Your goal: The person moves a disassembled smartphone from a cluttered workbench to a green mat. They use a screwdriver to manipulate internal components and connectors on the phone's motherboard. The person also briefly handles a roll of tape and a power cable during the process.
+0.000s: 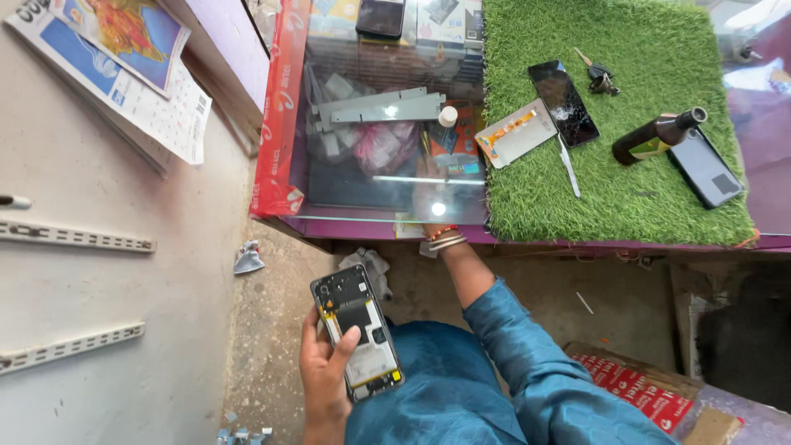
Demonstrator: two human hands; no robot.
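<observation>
An opened phone (pixel 357 332), its back removed and circuitry exposed, is clasped in the left hand (pixel 324 375) above the floor, in front of the desk's near edge. The right hand (pixel 430 198) is reached under the glass desk (pixel 387 216) top; whether its grip is apart or together cannot be told. A one-handed hold could let the phone slip and fall. Loose parts could be knocked by the reaching arm.
</observation>
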